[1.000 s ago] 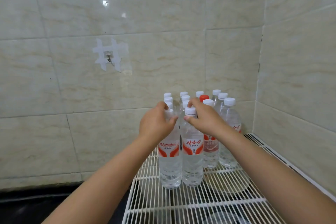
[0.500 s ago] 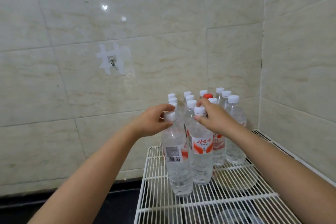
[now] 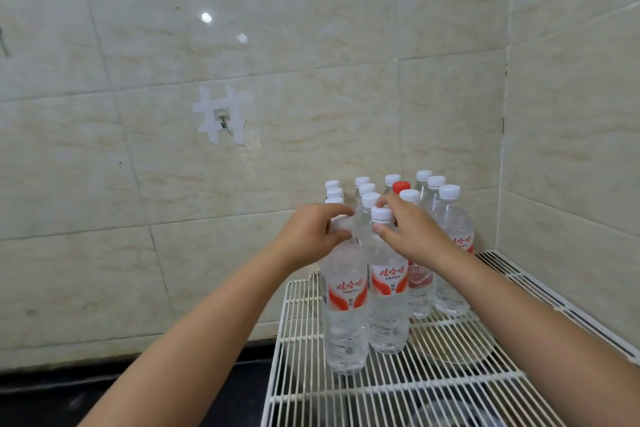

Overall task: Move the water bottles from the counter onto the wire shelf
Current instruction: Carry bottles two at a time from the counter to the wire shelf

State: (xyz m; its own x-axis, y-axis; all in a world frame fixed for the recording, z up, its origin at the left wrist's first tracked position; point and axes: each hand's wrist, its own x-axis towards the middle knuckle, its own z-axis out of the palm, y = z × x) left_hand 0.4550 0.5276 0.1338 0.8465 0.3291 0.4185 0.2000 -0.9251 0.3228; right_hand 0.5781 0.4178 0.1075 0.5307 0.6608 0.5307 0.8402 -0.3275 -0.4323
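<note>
Left hand (image 3: 313, 230) grips front-left bottle (image 3: 344, 308) neck; right hand (image 3: 407, 232) pinches neighbouring bottle (image 3: 388, 302) under cap.

Two bare forearms reach in from the bottom edge of the view, one from the lower left and one from the lower right, and no sleeve, cuff or fabric shows on either of them up to where the frame cuts them off (somewhere below the elbow). The left hand (image 3: 313, 230) and the right hand (image 3: 410, 232) wear no gloves, and no ring, watch, strap or bracelet shows on the fingers or wrists. The visible nails are short and plain, clearest on the right thumb, and the rest of the person is out of frame.
</note>
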